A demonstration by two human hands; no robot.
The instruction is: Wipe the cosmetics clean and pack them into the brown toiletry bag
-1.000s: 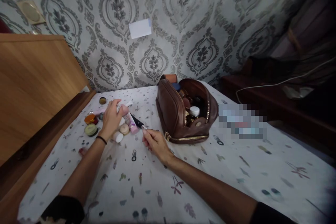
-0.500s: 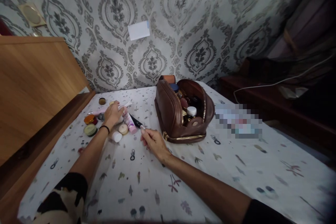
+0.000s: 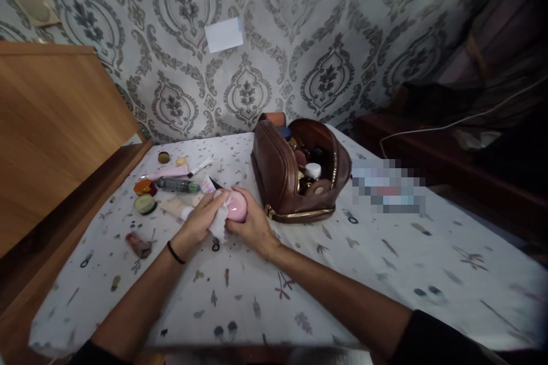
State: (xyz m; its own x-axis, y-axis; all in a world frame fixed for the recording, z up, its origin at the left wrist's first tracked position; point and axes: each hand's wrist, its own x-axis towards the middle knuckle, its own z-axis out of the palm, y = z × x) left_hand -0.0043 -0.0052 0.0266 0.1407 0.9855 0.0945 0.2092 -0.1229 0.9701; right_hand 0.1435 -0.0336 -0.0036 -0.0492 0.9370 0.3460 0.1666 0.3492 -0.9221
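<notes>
In front of me, my right hand [image 3: 256, 229] is closed around a round, glossy pink container [image 3: 237, 206]. My left hand [image 3: 198, 221] grips a crumpled white wipe [image 3: 220, 223] and presses it against the container's left side. Just behind the hands, a patterned pink-and-white tube [image 3: 209, 185] is partly covered. A beige tube with a white cap [image 3: 173, 207] lies left of my fingers. Farther left are a dark clear tube [image 3: 175, 184], a long pink tube [image 3: 169, 172], a green-lidded jar [image 3: 144, 203] and an orange jar [image 3: 144, 187].
An unzipped brown cosmetic bag [image 3: 276, 174], full of items, stands right of my hands. A small reddish item [image 3: 138, 244] lies near the left forearm. A wooden panel [image 3: 64, 125] borders the table on the left, the patterned wall [image 3: 252, 68] behind. A blurred-out patch [image 3: 389, 185] lies right.
My left hand has come back from among the cosmetics toward my right hand. Both now meet on the pink container with the wipe. My right hand no longer pinches the slim dark item.
</notes>
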